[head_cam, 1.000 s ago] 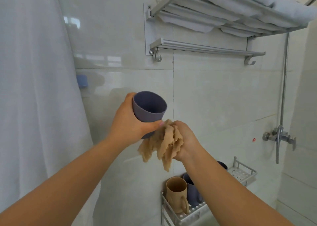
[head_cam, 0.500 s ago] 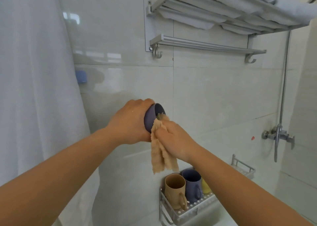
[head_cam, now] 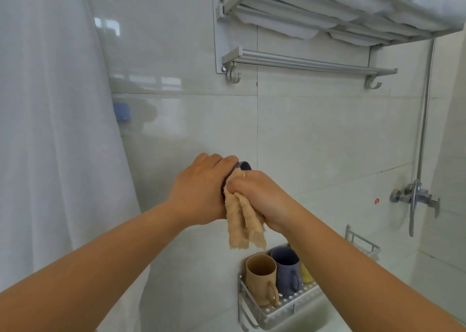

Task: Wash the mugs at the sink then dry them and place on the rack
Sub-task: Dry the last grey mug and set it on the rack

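Two hands met in front of the tiled wall in our only view, the head camera. Our left hand [head_cam: 201, 190] wrapped its fingers round the purple mug [head_cam: 242, 166], which lay tipped on its side with the mouth turned toward the right; only a sliver of rim showed past the knuckles. We judged it was held that way so the opening faced the other hand. Our right hand [head_cam: 254, 195] was curled tight on a tan cloth [head_cam: 242, 220], pressing one bunched end against the mug's mouth while the loose end hung straight down. We took this for the drying step, the cloth being worked at the rim or inside, though the contact itself was hidden behind the fingers.

Below, a metal wall rack [head_cam: 285, 314] already carried a tan mug [head_cam: 261, 278], a second purple mug [head_cam: 287, 271] just beside it, and a yellow one [head_cam: 306, 275] mostly hidden behind them, all upright with handles toward us. Room appeared to remain on the rack's far end, so the mug in hand would probably go there once dry.

A white curtain [head_cam: 50, 130] hung at the left, a towel shelf [head_cam: 327, 16] with a bar sat above, and a shower valve [head_cam: 413, 198] was at the right.
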